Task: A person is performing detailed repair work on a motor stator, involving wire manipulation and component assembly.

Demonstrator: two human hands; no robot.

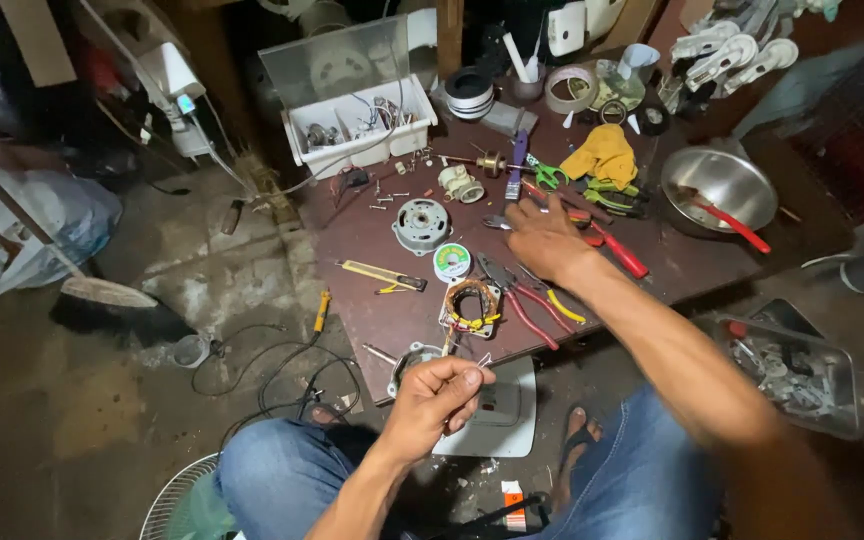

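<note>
The left hand [435,395] is closed in a pinch on thin wire ends [480,362], near the front edge of the low brown table [372,235]. These wires seem to run up to the copper coil [472,303] with yellow ties, which lies on the table just above the hand. The right hand [544,240] reaches forward with the fingers spread flat and holds nothing; it is over the tools in the middle of the table, close to the red-handled pliers [518,295] and a red screwdriver [617,250]. I judge that the step in hand is to prepare the coil's wire ends, and that the right hand searches for a tool. The next move calls for a firm grasp on one small tool among many crowded ones, while the left hand keeps the thin wires steady. Further out are a round motor part [421,223], a small solder spool [452,262], a white parts box [360,125], a yellow cloth [604,153] and a metal bowl [719,183].
</note>
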